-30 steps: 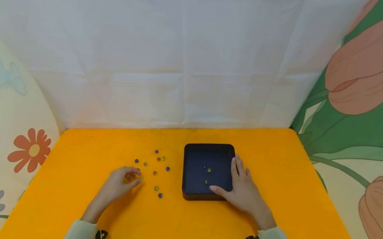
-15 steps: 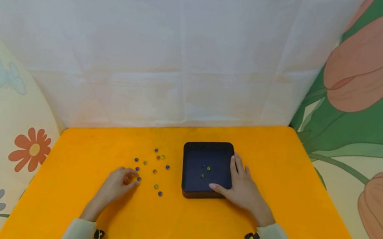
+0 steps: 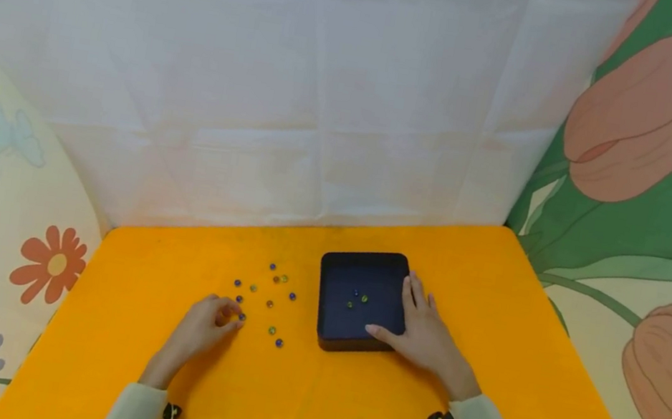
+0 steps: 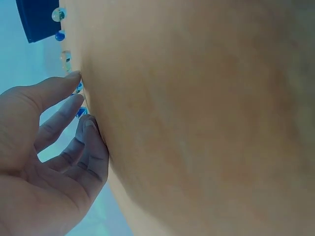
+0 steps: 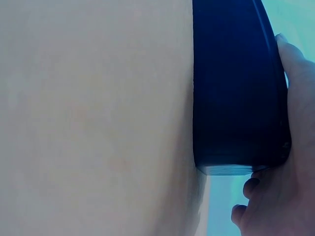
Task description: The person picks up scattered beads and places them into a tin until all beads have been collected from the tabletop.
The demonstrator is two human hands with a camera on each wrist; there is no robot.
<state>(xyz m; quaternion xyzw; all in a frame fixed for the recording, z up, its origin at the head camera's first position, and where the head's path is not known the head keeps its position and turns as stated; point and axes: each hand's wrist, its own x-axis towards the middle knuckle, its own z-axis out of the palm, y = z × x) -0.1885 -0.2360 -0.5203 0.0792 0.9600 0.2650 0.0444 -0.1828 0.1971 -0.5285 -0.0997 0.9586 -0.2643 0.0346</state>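
At the left of the scattered marbles, my left hand (image 3: 206,324) is low over the table. Its thumb and index fingertips lie on either side of a small blue glass marble (image 3: 242,316), pinching it; the left wrist view shows this marble (image 4: 78,87) between the two tips. Another blue marble (image 3: 239,299) lies just beyond the fingers. My right hand (image 3: 429,336) grips the right side of a square black tray (image 3: 348,345), thumb over the rim and fingers along the outer wall. Three marbles rest on the tray floor, a blue one (image 3: 356,292) and two greenish ones (image 3: 365,298).
Several more blue, amber and greenish marbles, such as an amber marble (image 3: 270,304), are spread over the orange tabletop (image 3: 308,394) between the left hand and the tray. A white sheet (image 3: 232,78) hangs behind the table, and flower-patterned cloths (image 3: 620,230) flank it.
A greenish marble in the tray has rolled leftward and away from me. My left fingers have drawn in slightly around the blue marble. The right hand keeps its hold on the tray.
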